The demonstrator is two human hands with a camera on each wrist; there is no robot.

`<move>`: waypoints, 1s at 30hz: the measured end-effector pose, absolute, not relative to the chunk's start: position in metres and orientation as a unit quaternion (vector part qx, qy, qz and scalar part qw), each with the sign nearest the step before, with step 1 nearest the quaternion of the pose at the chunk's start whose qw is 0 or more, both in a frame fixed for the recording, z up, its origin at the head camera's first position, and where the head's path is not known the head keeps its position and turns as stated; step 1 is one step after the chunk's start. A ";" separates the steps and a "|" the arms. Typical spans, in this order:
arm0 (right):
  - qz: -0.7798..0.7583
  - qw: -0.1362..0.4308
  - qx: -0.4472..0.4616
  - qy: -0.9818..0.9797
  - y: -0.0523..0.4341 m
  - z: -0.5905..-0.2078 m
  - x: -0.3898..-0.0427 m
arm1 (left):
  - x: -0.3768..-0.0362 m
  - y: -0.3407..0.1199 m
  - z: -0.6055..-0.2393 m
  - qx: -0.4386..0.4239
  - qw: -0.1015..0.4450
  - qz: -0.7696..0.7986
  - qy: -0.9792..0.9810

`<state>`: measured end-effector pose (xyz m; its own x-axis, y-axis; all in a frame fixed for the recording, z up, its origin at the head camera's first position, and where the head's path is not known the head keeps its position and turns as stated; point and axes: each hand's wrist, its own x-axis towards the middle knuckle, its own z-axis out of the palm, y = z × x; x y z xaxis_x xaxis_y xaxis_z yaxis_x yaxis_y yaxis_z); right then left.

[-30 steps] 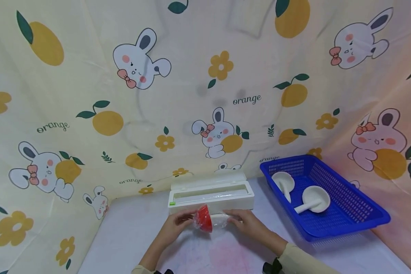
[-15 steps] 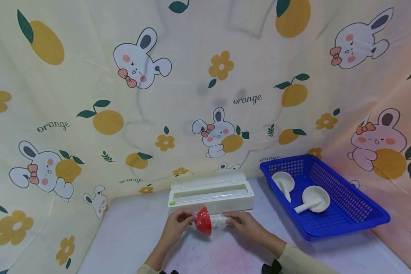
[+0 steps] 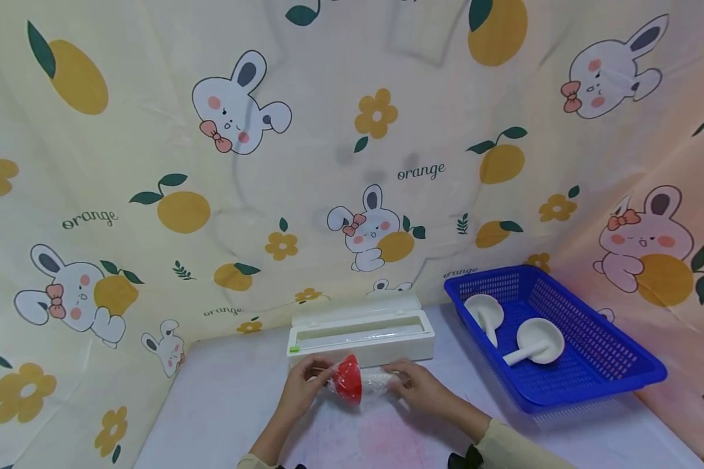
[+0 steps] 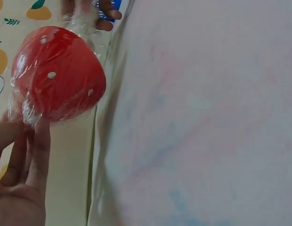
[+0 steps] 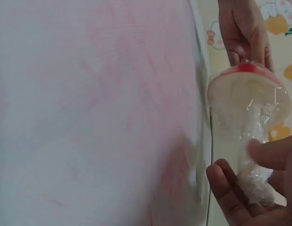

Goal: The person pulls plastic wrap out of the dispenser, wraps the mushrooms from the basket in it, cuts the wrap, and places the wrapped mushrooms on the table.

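Observation:
A toy mushroom (image 3: 348, 379) with a white-dotted red cap and a pale stem lies sideways between my hands, wrapped in clear cling film. My left hand (image 3: 298, 385) pinches the gathered film at the top of the cap (image 4: 59, 75). Around the film-covered stem (image 5: 254, 122) at the other end, my right hand (image 3: 424, 389) holds on, thumb on one side and fingers on the other. Crumpled film bunches at the stem's end. Just behind stands a white cling film dispenser (image 3: 360, 352), its lid raised and a roll of film inside.
To the right, a blue plastic basket (image 3: 613, 391) holds two white mushroom-shaped pieces (image 3: 541, 341). The white table (image 3: 223, 391) has faint pink stains near the front. A printed curtain (image 3: 305, 163) hangs behind and along the sides.
The mushroom has dropped slightly toward me. My left fingers have closed in on the film at the cap, and my right fingers have shifted on the stem end.

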<state>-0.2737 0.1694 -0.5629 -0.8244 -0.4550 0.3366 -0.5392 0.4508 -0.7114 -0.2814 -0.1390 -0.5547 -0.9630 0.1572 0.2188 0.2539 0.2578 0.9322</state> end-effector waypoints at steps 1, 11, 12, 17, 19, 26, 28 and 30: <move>0.431 0.061 0.303 -0.848 0.169 -0.563 -0.274 | -0.281 -0.140 -0.554 -0.139 0.038 -0.594 -0.792; 0.456 0.036 0.283 -0.843 0.172 -0.555 -0.273 | -0.278 -0.152 -0.549 -0.196 0.015 -0.611 -0.766; 0.459 0.028 0.283 -0.842 0.171 -0.555 -0.273 | -0.278 -0.152 -0.550 -0.190 0.025 -0.608 -0.770; 0.451 0.010 0.288 -0.845 0.169 -0.553 -0.269 | -0.276 -0.153 -0.552 -0.166 0.047 -0.603 -0.779; 0.444 0.010 0.287 -0.849 0.168 -0.553 -0.268 | -0.276 -0.154 -0.552 -0.167 0.038 -0.610 -0.774; 0.422 0.007 0.276 -0.863 0.168 -0.555 -0.267 | -0.277 -0.155 -0.552 -0.170 0.013 -0.619 -0.766; 0.420 0.007 0.273 -0.865 0.168 -0.557 -0.266 | -0.278 -0.155 -0.553 -0.170 0.012 -0.620 -0.766; 0.423 0.006 0.272 -0.864 0.167 -0.557 -0.265 | -0.278 -0.155 -0.555 -0.164 0.013 -0.621 -0.767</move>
